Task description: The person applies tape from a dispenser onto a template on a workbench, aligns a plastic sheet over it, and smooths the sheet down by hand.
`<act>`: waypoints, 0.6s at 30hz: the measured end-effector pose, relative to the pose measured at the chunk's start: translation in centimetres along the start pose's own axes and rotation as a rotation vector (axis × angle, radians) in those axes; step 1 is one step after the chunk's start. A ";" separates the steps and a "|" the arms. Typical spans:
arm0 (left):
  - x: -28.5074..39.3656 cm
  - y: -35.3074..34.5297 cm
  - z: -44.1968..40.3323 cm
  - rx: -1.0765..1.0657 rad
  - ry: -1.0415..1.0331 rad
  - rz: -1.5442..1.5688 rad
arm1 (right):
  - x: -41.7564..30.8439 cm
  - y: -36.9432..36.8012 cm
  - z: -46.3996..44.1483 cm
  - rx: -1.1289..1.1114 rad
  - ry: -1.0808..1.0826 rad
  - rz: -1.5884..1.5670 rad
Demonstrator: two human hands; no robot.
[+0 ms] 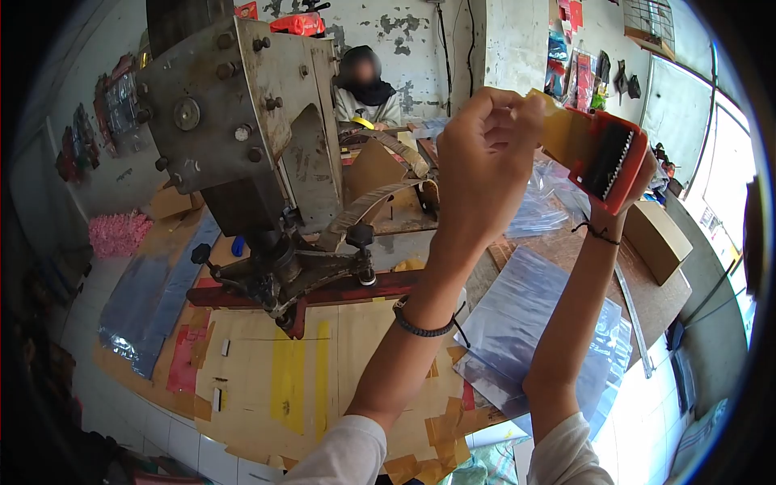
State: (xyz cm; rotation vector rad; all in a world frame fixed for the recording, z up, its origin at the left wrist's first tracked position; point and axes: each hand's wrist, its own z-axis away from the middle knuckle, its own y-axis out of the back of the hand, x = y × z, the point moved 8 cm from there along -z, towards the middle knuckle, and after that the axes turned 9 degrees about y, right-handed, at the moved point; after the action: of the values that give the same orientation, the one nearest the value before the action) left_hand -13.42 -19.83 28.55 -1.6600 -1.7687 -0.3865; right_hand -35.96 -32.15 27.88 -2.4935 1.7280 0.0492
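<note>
Raised in front of me, my left hand [489, 158] pinches the free end of a strip of brownish clear packing tape [564, 131]. The strip runs across to a red tape dispenser [606, 158] with a black plate and a toothed metal cutting edge. My right hand [645, 179] grips the dispenser from behind, and most of its fingers are hidden by it. Below my forearms lies a pale board [356, 364] with yellow and brown tape strips stuck on it. A stack of clear plastic sheets [525, 315] lies under and between my arms.
A large metal press [242, 121] stands at the left, its lower end over the dark red bar [347, 293]. A cardboard box [656, 242] and a metal ruler [634, 323] are at the right. Behind the table sits another person [368, 97].
</note>
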 end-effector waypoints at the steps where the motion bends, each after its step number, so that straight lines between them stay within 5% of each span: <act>1: 0.3 -0.2 0.2 0.004 -0.015 -0.007 | -0.2 0.1 0.1 0.008 0.082 0.099; 6: 0.8 -1.0 0.5 -0.037 -0.069 0.106 | -1.6 0.6 1.1 0.052 0.506 0.611; 10: 2.2 -1.8 1.1 -0.138 -0.177 0.066 | -4.3 -3.3 0.7 0.226 0.363 0.193; 14: 4.8 -2.1 2.2 -0.294 -0.408 -0.145 | -5.4 -5.0 -1.3 -0.040 0.315 -0.318; 18: 5.3 -2.1 2.9 -0.390 -0.380 -0.249 | -4.8 -3.8 -1.6 0.047 0.219 -0.662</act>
State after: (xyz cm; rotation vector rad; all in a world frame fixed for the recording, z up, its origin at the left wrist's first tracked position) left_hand -16.04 -14.27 30.32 -1.8760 -2.3104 -0.5891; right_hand -34.10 -26.53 30.12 -2.9778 0.8546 -0.3211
